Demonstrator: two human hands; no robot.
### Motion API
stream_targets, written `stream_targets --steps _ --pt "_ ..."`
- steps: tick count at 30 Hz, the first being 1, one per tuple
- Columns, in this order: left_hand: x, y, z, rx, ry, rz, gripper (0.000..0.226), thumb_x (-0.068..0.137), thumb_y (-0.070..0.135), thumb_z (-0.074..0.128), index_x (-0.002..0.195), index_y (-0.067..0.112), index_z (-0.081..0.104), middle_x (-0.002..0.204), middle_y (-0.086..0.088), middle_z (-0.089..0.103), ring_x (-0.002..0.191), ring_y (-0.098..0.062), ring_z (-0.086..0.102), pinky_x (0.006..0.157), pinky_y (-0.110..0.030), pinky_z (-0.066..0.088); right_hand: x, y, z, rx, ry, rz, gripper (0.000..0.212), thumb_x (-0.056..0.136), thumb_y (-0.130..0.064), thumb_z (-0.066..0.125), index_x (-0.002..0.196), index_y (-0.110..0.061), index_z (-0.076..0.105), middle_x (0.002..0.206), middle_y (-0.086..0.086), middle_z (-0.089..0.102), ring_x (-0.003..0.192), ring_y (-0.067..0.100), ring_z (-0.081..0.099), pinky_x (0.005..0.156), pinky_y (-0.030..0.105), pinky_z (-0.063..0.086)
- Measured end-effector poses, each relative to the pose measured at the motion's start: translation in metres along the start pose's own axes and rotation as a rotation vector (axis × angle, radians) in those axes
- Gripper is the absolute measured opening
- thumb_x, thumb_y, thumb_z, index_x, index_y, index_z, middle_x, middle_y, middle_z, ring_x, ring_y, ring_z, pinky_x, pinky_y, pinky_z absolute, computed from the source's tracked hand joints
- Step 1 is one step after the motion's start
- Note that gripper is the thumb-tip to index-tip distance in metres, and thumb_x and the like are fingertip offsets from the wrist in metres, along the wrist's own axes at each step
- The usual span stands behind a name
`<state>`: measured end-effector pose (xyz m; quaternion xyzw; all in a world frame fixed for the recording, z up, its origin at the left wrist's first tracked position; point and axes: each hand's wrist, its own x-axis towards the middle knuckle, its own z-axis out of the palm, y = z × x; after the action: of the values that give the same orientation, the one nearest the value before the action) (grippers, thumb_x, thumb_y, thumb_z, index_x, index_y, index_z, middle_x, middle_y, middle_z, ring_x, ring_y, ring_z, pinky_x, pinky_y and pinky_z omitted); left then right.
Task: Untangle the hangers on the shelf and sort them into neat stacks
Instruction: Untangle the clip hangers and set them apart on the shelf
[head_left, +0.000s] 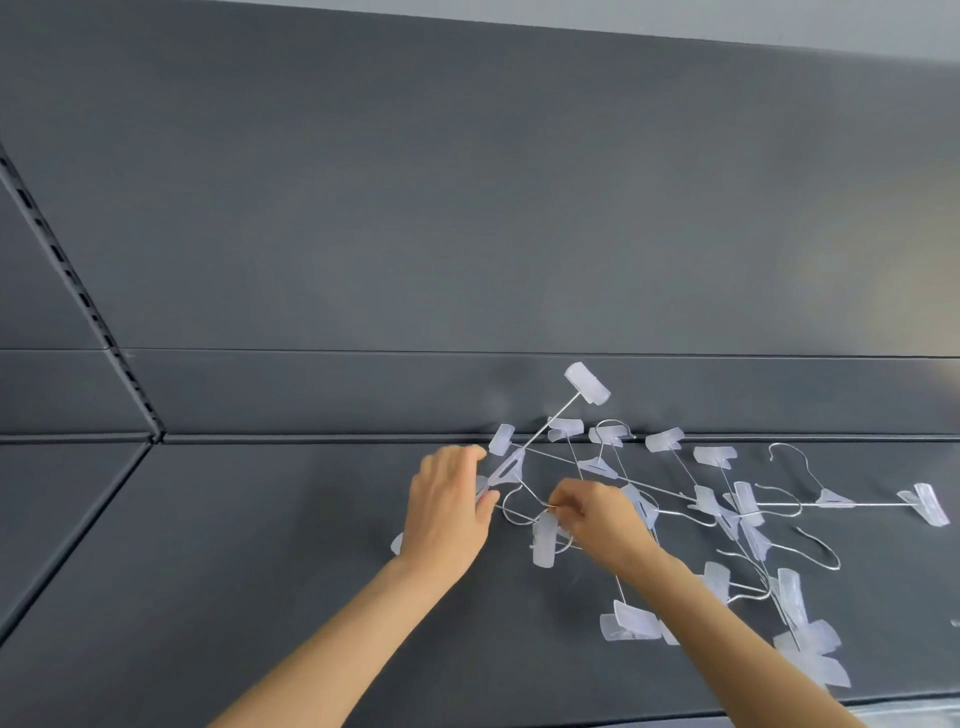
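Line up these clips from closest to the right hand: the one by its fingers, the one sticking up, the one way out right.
1. Clip by the fingers, just left of the right hand.
2. Raised clip, higher up, farther back.
3. Far-right clip, way off to the right.

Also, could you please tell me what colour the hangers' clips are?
The clips are translucent frosted white, clearest in the head view.

A dark grey shelf (260, 545) carries a tangled heap of wire hangers (675, 499) with translucent clips.
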<state>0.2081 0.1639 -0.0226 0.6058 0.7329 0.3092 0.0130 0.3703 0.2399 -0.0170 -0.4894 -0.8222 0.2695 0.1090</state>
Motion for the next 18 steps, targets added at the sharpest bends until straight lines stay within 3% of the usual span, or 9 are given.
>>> stream_targets --steps 2,4,6,8,10,14,18 --pt "-0.004 0.003 0.006 0.138 0.166 0.275 0.023 0.070 0.023 0.071 0.084 0.018 0.053 0.078 0.002 0.059 0.071 -0.019 0.052 0.057 -0.027 0.048 0.000 0.001 -0.001 0.094 0.007 0.035 0.020 0.084 -0.002 0.044 0.083 -0.014 0.061 0.060 -0.009 0.051 0.054 0.006 0.044 0.051 0.016 0.036" --pt "-0.014 0.015 0.012 0.122 0.054 0.394 0.012 0.075 0.028 0.058 0.073 0.017 0.055 0.070 0.003 0.057 0.067 -0.016 0.050 0.053 -0.025 0.047 0.001 0.001 -0.001 0.169 0.016 0.069 0.020 0.083 -0.001 0.046 0.079 -0.015 0.060 0.059 -0.007 0.053 0.053 0.009 0.047 0.051 0.019 0.041" --pt "-0.021 0.031 0.018 0.020 -0.191 0.214 0.023 0.083 0.034 0.056 0.089 0.011 0.058 0.089 -0.002 0.061 0.085 -0.021 0.057 0.066 -0.028 0.047 0.001 -0.001 -0.002 0.210 0.024 0.090 0.019 0.084 -0.002 0.048 0.080 -0.013 0.063 0.059 -0.004 0.055 0.052 0.011 0.048 0.051 0.021 0.044" --pt "-0.021 0.038 0.025 -0.035 -0.369 -0.033 0.036 0.082 0.038 0.062 0.101 0.010 0.048 0.107 -0.003 0.058 0.100 -0.023 0.055 0.072 -0.030 0.041 0.000 -0.003 -0.002 0.241 0.035 0.097 0.018 0.085 -0.002 0.049 0.082 -0.010 0.065 0.060 -0.001 0.055 0.051 0.013 0.049 0.052 0.022 0.048" --pt "-0.017 0.041 0.029 -0.099 -0.382 -0.125 0.030 0.082 0.031 0.063 0.093 0.013 0.041 0.108 -0.006 0.060 0.098 -0.026 0.057 0.073 -0.033 0.044 -0.002 -0.002 -0.002 0.227 0.048 0.079 0.017 0.086 -0.002 0.050 0.081 -0.010 0.065 0.063 0.000 0.056 0.054 0.013 0.050 0.057 0.023 0.048" --pt "-0.012 0.040 0.033 -0.164 -0.440 -0.223 0.026 0.077 0.022 0.062 0.092 0.014 0.042 0.098 -0.005 0.062 0.091 -0.026 0.061 0.074 -0.036 0.050 -0.006 0.004 0.002 0.079 0.081 -0.013 0.016 0.086 -0.004 0.051 0.089 -0.006 0.067 0.074 0.001 0.057 0.061 0.011 0.048 0.055 0.009 0.035" --pt "-0.017 0.045 0.034 -0.168 -0.444 -0.287 0.031 0.071 0.023 0.062 0.098 0.012 0.049 0.100 -0.005 0.062 0.091 -0.027 0.060 0.071 -0.036 0.050 -0.011 0.010 0.006 -0.041 0.098 -0.107 0.018 0.089 -0.005 0.046 0.089 -0.003 0.063 0.077 0.006 0.059 0.069 0.021 0.050 0.065 0.029 0.043"
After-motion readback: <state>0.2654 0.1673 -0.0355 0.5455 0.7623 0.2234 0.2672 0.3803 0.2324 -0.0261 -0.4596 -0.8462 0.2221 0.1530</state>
